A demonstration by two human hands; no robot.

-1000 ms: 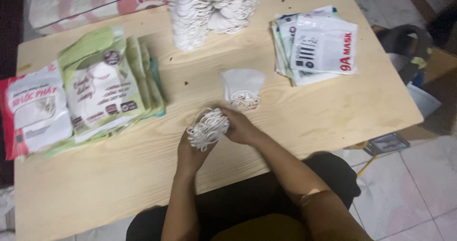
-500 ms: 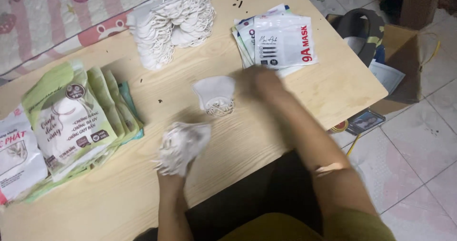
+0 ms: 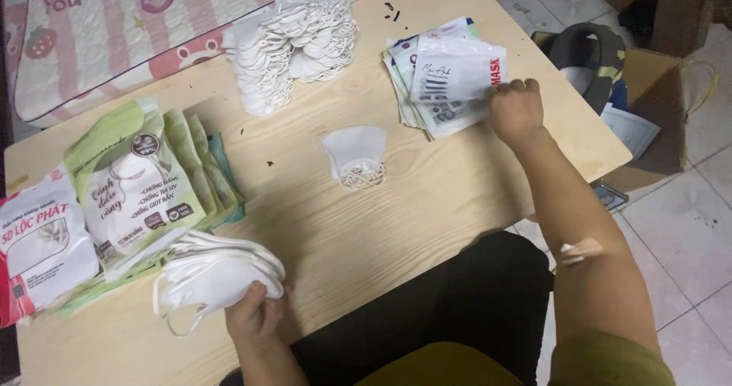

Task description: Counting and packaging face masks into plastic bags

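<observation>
Two hands: both yours, well apart.
Left hand (image 3: 255, 313): you grip a mask bundle (image 3: 217, 275).
Right hand (image 3: 516, 111): your fingers pinch the top bag (image 3: 450, 81).
Table (image 3: 396, 218): one mask (image 3: 354, 153) between.

Wooden table (image 3: 427, 203) bears masks (image 3: 293, 39) and pouches (image 3: 450, 85)

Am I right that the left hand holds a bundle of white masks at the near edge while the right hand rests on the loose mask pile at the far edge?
Not quite. The head view shows the right hand on the stack of flat printed pouches, not on the loose mask pile. The left hand does hold the bundle of white masks at the near edge.
</observation>
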